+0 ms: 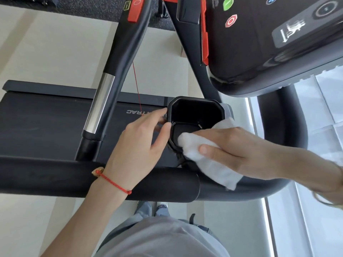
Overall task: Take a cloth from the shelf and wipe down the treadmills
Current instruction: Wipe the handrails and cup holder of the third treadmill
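Here, at the frame's centre, the left hand (141, 138) curls its fingers round the rim of the treadmill's black cup holder (194, 115), while the right hand (239, 151) presses a white cloth (209, 160), seemingly pinched under the thumb, against its lower right edge.

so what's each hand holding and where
Right hand grips the white cloth around its bunched middle; left hand pinches the black plastic cup holder at its left rim.

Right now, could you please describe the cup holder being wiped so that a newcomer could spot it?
Find the treadmill console. Below it sits a black, open-topped cup holder, octagonal-rimmed, with the white cloth against it.
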